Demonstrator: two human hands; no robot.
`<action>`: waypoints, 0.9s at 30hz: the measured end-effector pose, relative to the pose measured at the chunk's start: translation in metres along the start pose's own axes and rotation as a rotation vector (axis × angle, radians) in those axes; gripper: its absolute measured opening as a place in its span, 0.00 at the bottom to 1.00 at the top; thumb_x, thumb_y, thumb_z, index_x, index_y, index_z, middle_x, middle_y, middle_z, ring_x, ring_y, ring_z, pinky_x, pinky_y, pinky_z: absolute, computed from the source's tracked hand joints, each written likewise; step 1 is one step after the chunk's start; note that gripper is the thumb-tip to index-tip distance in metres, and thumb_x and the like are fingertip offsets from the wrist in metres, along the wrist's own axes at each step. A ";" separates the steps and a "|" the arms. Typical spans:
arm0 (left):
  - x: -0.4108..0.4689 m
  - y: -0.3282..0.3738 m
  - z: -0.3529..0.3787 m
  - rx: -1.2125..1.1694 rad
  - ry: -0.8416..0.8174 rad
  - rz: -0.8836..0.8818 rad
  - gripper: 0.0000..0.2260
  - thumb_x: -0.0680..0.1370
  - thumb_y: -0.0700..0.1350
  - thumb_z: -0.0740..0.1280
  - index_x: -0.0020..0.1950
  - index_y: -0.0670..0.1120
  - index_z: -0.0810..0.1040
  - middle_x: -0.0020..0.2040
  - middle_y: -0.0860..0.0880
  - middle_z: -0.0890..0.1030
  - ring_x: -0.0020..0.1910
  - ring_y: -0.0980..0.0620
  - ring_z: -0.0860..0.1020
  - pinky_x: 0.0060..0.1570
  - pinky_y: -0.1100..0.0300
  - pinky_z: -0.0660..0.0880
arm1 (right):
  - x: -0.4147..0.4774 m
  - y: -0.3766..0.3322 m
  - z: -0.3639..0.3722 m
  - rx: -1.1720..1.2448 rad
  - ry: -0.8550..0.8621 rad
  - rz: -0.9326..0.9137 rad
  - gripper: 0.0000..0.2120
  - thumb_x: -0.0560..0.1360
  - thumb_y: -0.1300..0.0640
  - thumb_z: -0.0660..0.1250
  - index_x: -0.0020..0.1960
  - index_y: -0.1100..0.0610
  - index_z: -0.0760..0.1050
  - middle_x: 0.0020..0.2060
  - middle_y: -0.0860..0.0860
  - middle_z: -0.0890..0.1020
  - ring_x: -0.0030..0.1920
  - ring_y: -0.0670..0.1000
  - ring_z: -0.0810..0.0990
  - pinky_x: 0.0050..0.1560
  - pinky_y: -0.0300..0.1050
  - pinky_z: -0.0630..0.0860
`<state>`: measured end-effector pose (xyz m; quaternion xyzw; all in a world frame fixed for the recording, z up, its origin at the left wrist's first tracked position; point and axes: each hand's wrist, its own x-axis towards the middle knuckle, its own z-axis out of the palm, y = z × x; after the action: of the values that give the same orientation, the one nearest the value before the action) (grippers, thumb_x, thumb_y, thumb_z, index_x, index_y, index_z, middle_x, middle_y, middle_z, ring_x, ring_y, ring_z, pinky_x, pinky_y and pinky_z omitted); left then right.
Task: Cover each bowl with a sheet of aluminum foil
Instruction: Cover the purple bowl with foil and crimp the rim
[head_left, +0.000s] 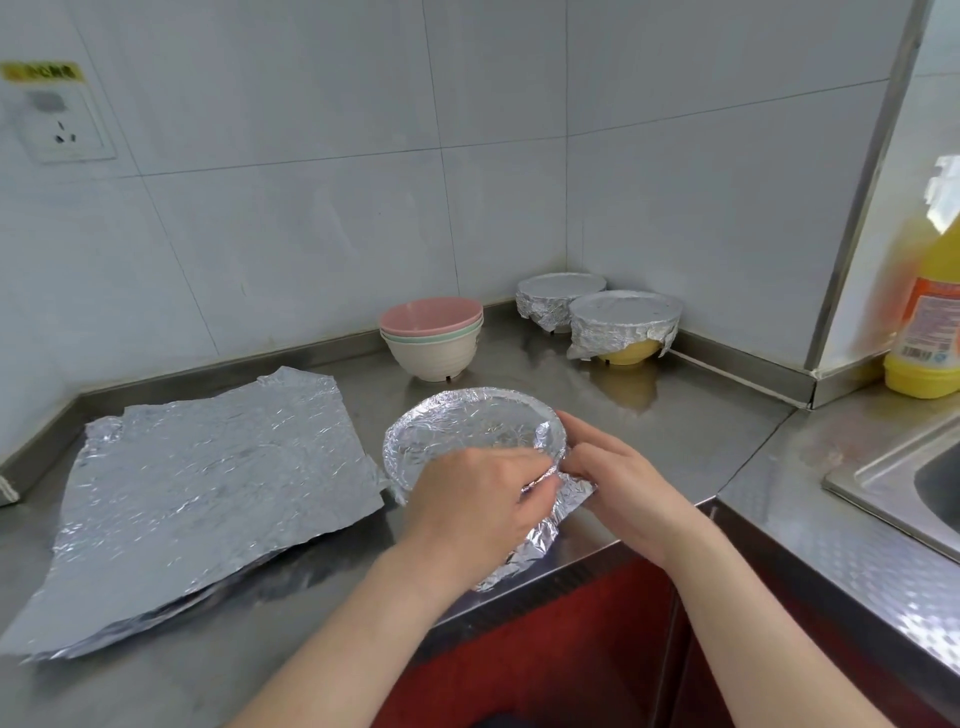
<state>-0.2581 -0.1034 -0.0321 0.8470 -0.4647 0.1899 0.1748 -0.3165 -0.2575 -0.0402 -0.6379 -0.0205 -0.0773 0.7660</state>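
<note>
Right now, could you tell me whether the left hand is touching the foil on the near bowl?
Touching. The head view shows the left hand, its fingers pinching the foil at its crumpled edge.

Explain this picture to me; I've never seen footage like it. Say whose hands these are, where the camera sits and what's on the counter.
There is no machine here: a person works bare-handed, and the single camera is worn on their head, looking forward and down. The left hand and right hand both pinch the loose edge of a foil sheet laid over a bowl near the front of the steel counter. The bowl itself is hidden underneath. To the left lies a stack of spare foil sheets. Behind stand nested uncovered bowls, pink on top. In the corner are a foil-covered bowl and a foil-covered yellow bowl. A sink and a yellow bottle are at the right.
</note>
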 end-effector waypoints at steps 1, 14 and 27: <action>0.000 0.000 0.001 -0.012 0.022 0.007 0.20 0.77 0.59 0.52 0.47 0.50 0.80 0.44 0.55 0.83 0.42 0.53 0.80 0.38 0.52 0.76 | 0.001 0.001 0.008 0.063 0.058 -0.015 0.25 0.70 0.70 0.55 0.61 0.57 0.78 0.56 0.60 0.82 0.53 0.54 0.81 0.52 0.46 0.78; 0.007 0.005 0.000 -0.068 0.010 0.057 0.14 0.78 0.54 0.55 0.42 0.48 0.75 0.36 0.52 0.78 0.35 0.50 0.75 0.38 0.51 0.73 | 0.011 0.041 0.043 0.158 0.574 -0.006 0.19 0.82 0.44 0.55 0.72 0.41 0.66 0.64 0.44 0.74 0.58 0.42 0.74 0.55 0.39 0.73; 0.023 -0.034 -0.035 -0.252 0.284 -0.285 0.08 0.77 0.46 0.66 0.49 0.49 0.84 0.51 0.53 0.84 0.54 0.54 0.78 0.55 0.64 0.69 | 0.014 0.015 0.039 0.067 0.710 -0.042 0.22 0.82 0.48 0.56 0.75 0.53 0.64 0.72 0.46 0.68 0.71 0.46 0.67 0.64 0.39 0.63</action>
<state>-0.2232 -0.0857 0.0054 0.8401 -0.3314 0.2211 0.3680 -0.2977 -0.2183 -0.0455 -0.5453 0.2314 -0.3089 0.7441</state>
